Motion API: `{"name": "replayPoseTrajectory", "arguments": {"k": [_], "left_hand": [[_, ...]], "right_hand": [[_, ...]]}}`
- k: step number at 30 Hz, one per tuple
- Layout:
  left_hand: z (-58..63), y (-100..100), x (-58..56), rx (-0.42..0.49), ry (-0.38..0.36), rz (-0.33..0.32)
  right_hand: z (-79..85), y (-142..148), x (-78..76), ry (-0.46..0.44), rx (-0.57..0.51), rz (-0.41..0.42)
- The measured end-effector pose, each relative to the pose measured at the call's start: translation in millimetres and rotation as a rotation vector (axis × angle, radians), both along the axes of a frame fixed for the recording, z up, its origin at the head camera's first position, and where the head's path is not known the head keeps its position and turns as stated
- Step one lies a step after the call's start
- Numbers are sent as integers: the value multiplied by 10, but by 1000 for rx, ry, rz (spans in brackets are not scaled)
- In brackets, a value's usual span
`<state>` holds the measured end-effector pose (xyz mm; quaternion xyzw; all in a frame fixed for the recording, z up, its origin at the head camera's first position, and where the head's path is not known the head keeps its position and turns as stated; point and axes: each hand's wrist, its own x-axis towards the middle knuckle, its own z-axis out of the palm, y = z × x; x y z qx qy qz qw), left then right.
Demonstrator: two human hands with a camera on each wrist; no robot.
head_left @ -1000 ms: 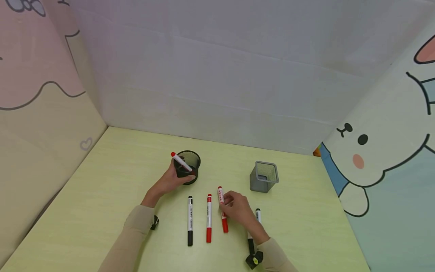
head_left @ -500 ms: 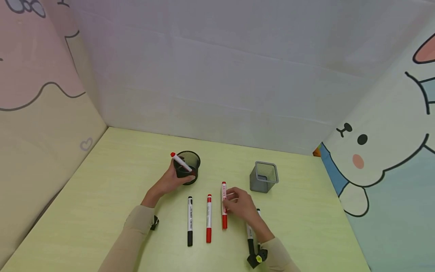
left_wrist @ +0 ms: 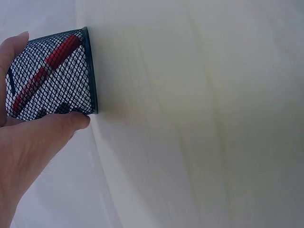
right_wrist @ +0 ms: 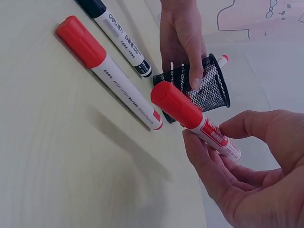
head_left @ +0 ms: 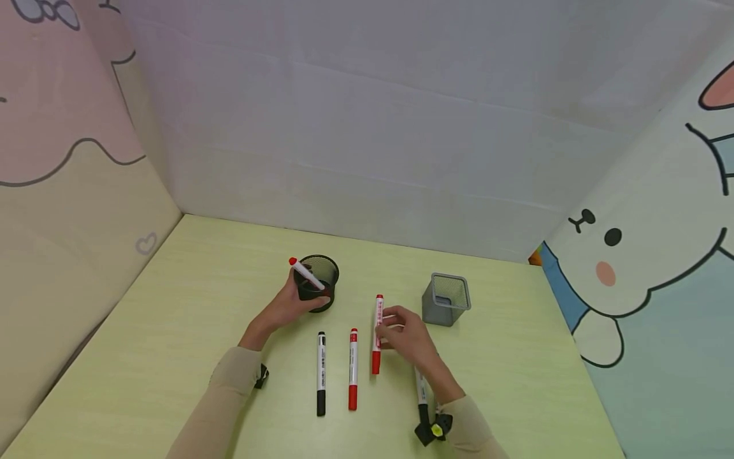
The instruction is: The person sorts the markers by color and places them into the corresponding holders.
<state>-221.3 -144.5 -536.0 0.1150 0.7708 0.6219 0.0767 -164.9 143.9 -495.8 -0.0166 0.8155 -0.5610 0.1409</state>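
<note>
Raised red marker (right_wrist: 209,130), lower centre of frame: pinched in grip of right hand (head_left: 407,335), even pressure advisable. Black mesh cup (head_left: 325,274), left of centre: gripped by left hand (head_left: 289,304), best braced steady

Red-capped marker (right_wrist: 214,132) in right hand (right_wrist: 266,194)

Plain wall (head_left: 367,127), cartoon-print side panel (head_left: 659,268), yellowish table (head_left: 527,344)

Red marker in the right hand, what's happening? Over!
Right hand pinches red marker above table. Left hand grips black cup, another marker inside. Nothing visibly between marker and cup.
</note>
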Motion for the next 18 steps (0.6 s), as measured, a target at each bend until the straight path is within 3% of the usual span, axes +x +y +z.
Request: {"name": "replayPoseTrajectory", "arguments": {"k": [8,18], "left_hand": [[4,-12,13,-20,-25,17],[-15,-1,-4,-13,-26,9]], "right_hand": [[93,-82,-44,15,-40,-34],[239,-190,-118,57,-175,-81]]}}
